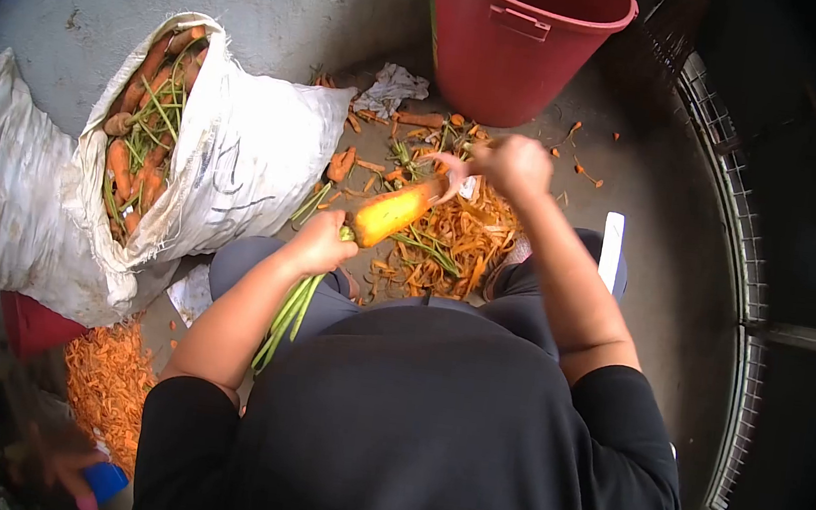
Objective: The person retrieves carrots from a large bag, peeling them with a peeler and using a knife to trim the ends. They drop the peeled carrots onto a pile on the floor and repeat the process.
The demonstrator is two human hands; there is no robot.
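Observation:
My left hand is closed round the top end of a large carrot, whose long green stalks trail out below my fist. The carrot points away and to the right, its flesh bright yellow-orange where the skin is off and browner at the tip. A pale pink peeler is in my closed right hand, its head right at the carrot's tip; this hand is a little blurred. Under both hands, a heap of orange peelings with bits of green stalk covers the floor between my feet.
On the left leans a white sack full of unpeeled carrots, beside another white sack. A red bucket stands ahead by the wall. More peelings lie lower left, near another person's blurred hand. Wire mesh runs along the right.

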